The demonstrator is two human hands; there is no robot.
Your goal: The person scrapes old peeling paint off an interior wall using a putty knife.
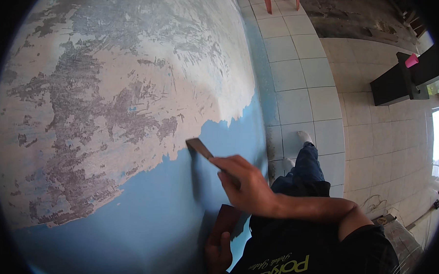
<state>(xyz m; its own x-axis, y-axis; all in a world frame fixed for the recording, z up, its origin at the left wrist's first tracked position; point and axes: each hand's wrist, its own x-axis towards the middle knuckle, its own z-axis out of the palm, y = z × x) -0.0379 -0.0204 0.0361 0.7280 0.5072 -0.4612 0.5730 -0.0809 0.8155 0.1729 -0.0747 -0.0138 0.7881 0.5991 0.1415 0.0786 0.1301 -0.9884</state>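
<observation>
My right hand [249, 185] is closed around the handle of a scraper [199, 148]. The scraper's flat blade reaches the wall [153, 193] near the ragged border between blue paint and a bare, pale patch [134, 79] mottled with grey. Lower down, close to my body, my left hand [219, 257] grips a flat, reddish-brown, rectangular piece [225, 219]; its exact kind does not show. That piece stands close to the blue wall, and whether it touches is unclear. Part of the left hand lies in shadow.
A tiled floor ledge [294, 106] runs along the wall, with my feet [305, 137] on it. Beyond lies lower beige tiling [376, 129]. A black piece of furniture [393, 86] with a pink cup [411, 60] stands right; red legs [268, 3] show at the top. Cables [376, 202] lie lower right.
</observation>
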